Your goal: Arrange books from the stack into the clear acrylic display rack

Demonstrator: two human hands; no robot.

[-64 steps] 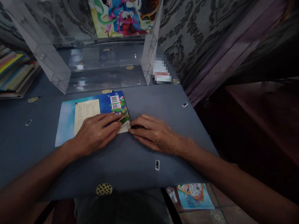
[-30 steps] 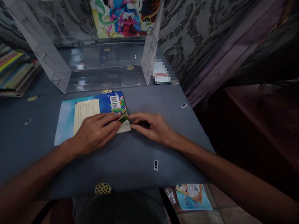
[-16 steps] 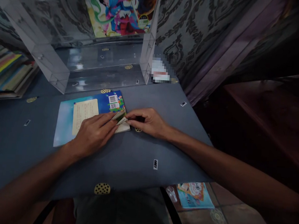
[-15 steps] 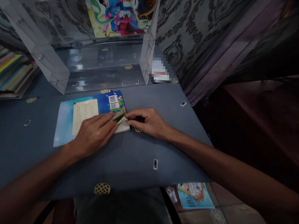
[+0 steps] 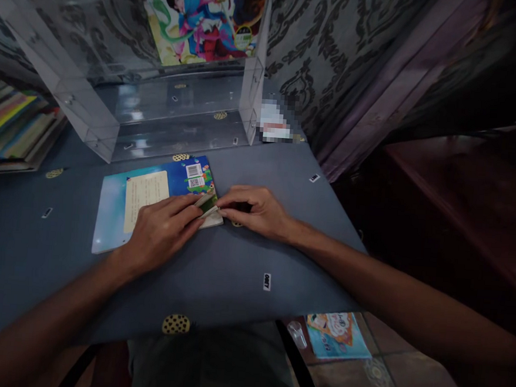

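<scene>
A blue book (image 5: 114, 198) with a cream text panel and a barcode lies back cover up on the dark table. Across its lower right part rests my left hand (image 5: 162, 225), its fingers together around a turned-up corner of the cover. My right hand (image 5: 257, 211) is at the book's right edge, thumb and forefinger pinched on the corner pages (image 5: 212, 217). Parts of the lifted corner are hidden by the fingers.
A clear acrylic rack (image 5: 90, 120) stands behind the book, holding a colourful picture book (image 5: 199, 21). Stacked books (image 5: 11, 123) lie at the left. A blurred item (image 5: 274, 121) sits right of the rack. Below the table edge are a blue booklet (image 5: 339, 336) and a clear cup (image 5: 296, 335).
The corner pages between my hands have shifted slightly and look flatter. Both hands stay in nearly the same place, and the view has moved a little.
</scene>
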